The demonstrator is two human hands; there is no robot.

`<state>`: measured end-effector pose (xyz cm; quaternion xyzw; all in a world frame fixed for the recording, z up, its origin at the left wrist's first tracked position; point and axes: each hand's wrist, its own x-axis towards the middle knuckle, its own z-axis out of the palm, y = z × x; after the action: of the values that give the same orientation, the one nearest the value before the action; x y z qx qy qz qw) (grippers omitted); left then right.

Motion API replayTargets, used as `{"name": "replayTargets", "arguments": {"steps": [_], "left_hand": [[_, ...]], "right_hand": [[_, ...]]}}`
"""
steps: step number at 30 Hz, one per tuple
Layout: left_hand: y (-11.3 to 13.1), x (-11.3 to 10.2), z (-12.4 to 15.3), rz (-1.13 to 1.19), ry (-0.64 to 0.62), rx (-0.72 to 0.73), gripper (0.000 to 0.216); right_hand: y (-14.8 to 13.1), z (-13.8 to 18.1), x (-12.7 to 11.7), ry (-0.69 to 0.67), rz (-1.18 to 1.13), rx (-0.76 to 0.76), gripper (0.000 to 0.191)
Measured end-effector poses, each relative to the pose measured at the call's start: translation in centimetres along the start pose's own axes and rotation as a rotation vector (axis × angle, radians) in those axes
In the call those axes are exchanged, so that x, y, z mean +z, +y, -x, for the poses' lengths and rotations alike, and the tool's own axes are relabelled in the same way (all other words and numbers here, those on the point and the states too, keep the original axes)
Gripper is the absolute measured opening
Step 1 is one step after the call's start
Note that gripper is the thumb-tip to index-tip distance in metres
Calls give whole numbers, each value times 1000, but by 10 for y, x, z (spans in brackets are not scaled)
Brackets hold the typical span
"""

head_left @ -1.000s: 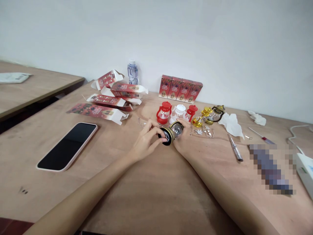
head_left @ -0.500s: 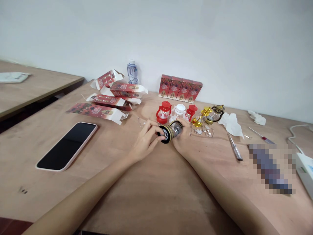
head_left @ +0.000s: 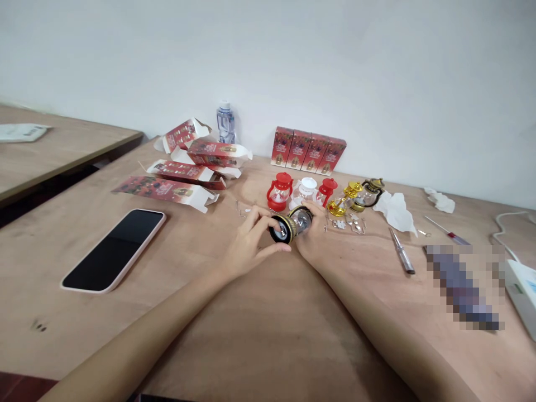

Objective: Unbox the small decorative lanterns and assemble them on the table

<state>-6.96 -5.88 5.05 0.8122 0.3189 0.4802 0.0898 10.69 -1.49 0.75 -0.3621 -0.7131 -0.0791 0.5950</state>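
Observation:
A small black-and-gold toy lantern (head_left: 290, 225) lies on its side between my two hands, its round base turned toward me. My left hand (head_left: 250, 241) pinches the base end with its fingertips. My right hand (head_left: 312, 237) wraps round the clear globe and top end. Just behind stand a red lantern (head_left: 280, 191), a white lantern (head_left: 307, 191), another red one (head_left: 328, 190) and gold ones (head_left: 345, 202). Small clear parts (head_left: 347, 224) lie to the right of my right hand.
A phone (head_left: 114, 249) lies face up at left. Opened red boxes (head_left: 184, 170) are piled behind it, with a water bottle (head_left: 225, 124) and closed red boxes (head_left: 308, 150) by the wall. Screwdrivers (head_left: 402, 257), crumpled tissue (head_left: 396, 211) and a white box (head_left: 522, 294) lie at right.
My left fingers have shifted slightly round the lantern's base, the thumb now lower. The lantern and my right hand stay almost in place.

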Motion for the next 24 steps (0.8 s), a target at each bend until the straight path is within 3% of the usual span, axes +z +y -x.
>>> {"name": "replayTargets", "arguments": {"steps": [24], "left_hand": [[-7,0,0,86,-33,-66,28]], "right_hand": [[-3,-4,-4,-37,47,-20,46]]}}
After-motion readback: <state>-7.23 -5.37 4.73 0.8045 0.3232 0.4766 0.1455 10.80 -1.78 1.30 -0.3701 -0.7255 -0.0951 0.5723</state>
